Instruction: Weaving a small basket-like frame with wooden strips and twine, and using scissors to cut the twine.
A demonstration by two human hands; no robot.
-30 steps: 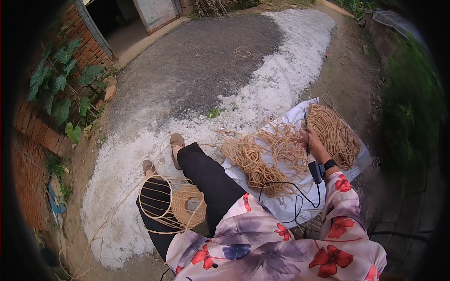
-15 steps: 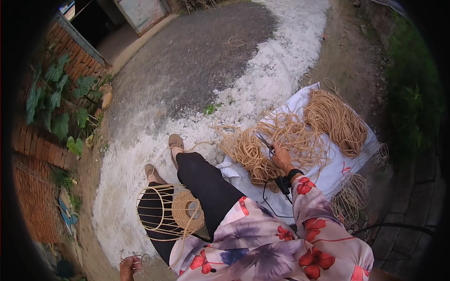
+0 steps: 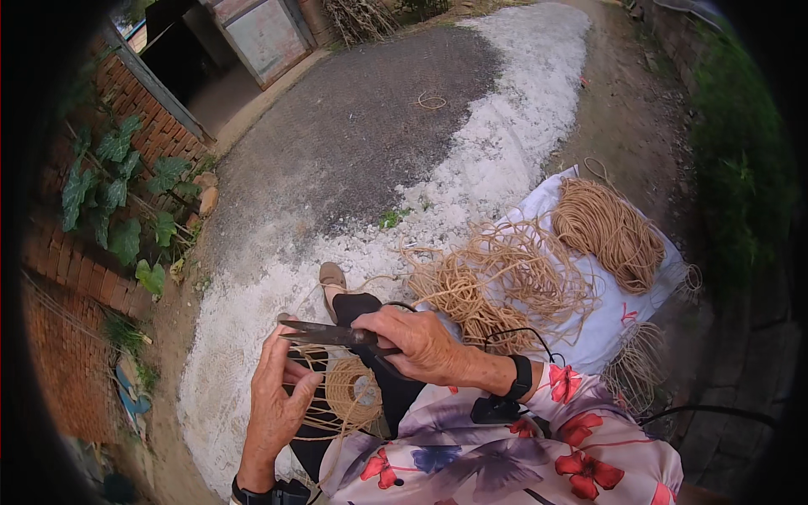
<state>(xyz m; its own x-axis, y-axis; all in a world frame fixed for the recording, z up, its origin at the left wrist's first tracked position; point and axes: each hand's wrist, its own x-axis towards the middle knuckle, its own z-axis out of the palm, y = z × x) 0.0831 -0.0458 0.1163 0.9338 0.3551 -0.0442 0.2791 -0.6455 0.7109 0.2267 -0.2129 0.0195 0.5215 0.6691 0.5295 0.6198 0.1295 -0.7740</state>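
Observation:
A pair of dark metal scissors [image 3: 324, 334] is in my right hand [image 3: 421, 343], its blades pointing left above my lap. My left hand [image 3: 276, 394] is beside the blade tips, at the left side of a half-woven basket [image 3: 352, 391]. Its thumb stands apart from the raised index finger, and the other fingers bend among the basket's thin stakes. No firm grip shows there. The basket rests on my dark trousers, with a tan woven round base and pale spokes; both hands cover part of it. A loose strand trails from it over my floral shirt.
On the right, a white sheet [image 3: 602, 343] carries a tangled heap of tan cord [image 3: 471, 290] and a thick coiled bundle [image 3: 608, 234]. Another bundle [image 3: 635, 364] lies at its near edge. White gravel [image 3: 244, 337] surrounds my feet. Leafy plants [image 3: 118, 198] grow by a brick wall.
My right hand has carried the scissors left from the tangled cord to above the basket. My left hand has come up from the lower left to the basket.

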